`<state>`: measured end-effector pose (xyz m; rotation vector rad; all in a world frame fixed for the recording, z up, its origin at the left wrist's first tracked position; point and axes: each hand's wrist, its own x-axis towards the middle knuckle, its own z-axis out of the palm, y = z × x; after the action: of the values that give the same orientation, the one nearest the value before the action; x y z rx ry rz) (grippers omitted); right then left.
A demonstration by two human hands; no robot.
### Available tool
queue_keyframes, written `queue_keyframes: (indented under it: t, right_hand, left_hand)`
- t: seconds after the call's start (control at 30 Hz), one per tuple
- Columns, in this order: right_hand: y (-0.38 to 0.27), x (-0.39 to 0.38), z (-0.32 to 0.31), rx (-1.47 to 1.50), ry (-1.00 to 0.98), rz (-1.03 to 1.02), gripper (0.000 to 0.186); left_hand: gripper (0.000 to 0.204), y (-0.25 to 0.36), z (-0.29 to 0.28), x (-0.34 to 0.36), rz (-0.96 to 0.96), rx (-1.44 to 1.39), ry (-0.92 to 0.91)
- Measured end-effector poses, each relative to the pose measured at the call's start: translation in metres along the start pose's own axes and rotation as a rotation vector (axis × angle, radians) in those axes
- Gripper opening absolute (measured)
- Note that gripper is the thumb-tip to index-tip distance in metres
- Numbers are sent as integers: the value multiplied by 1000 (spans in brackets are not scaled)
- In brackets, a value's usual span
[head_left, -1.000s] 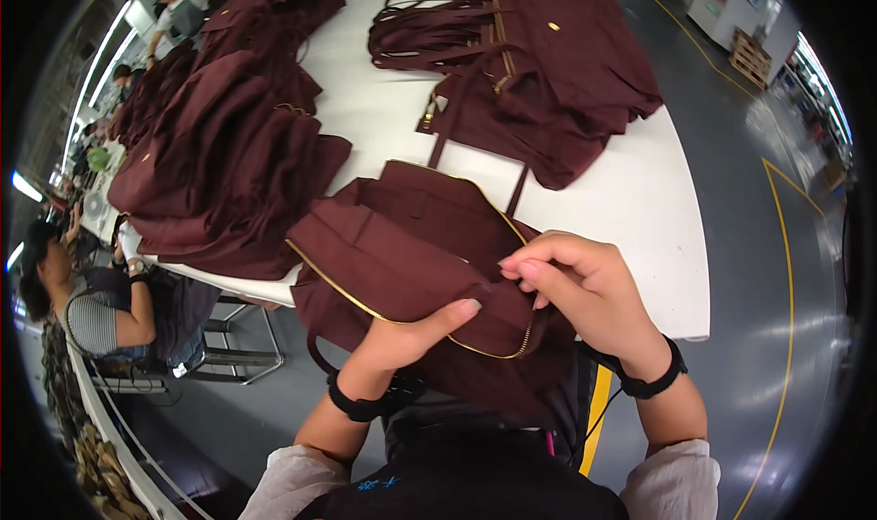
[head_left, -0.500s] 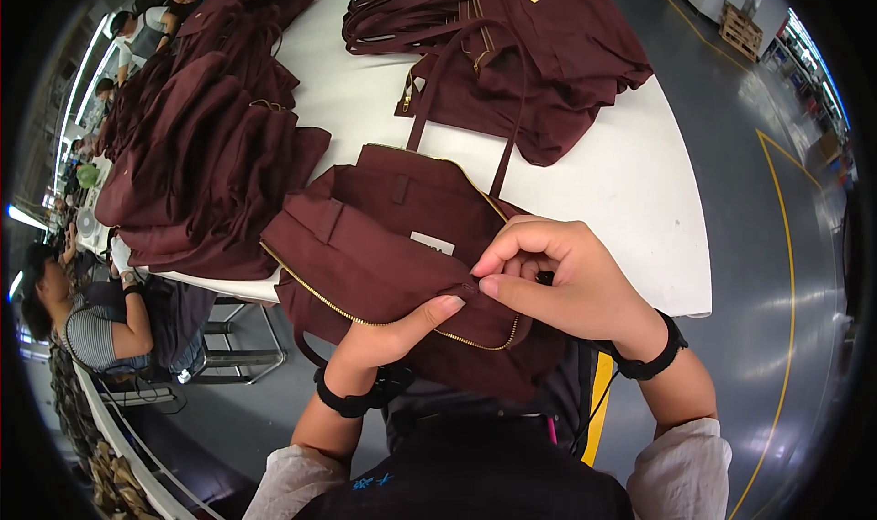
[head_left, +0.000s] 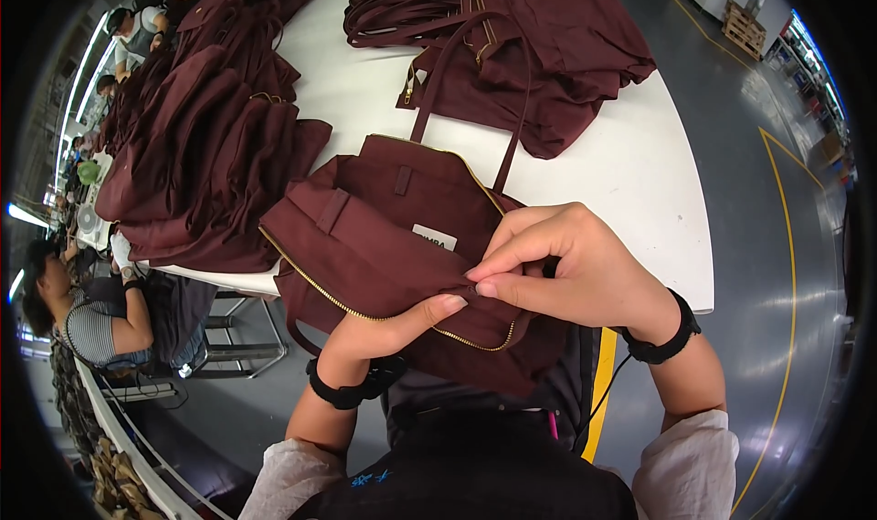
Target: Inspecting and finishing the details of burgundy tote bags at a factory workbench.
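Right of the smooth white tabletop (head_left: 630,191), we log a glossy grey floor (head_left: 722,182) with a painted yellow line (head_left: 792,291); farther off, a slatted wooden pallet (head_left: 743,30). Left, we note a person in a striped top (head_left: 89,330), a metal-framed stool (head_left: 239,350) nearby.

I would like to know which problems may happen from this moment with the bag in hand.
1. The right hand has its fingertips close to the left hand's thumb; what they pinch is too small to tell, but a hard pull might pucker the burgundy bag.
2. The bag partly overhangs the near edge of the table, so it might slip if released.
3. Its strap overlaps the piled bags and might catch.
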<state>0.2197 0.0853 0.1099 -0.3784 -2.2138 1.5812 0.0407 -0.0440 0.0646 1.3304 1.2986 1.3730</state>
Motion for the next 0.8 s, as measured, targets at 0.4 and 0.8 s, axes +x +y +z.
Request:
queue_keyframes:
  t: [0.4,0.8]
  right_hand:
    - [2,3,-4,5,-48,29,10]
    - [1,0,-13,-283,-125,-118,8]
  left_hand:
    - [13,5,2,3,4,63,-48]
    - [11,6,9,6,27,169,-94]
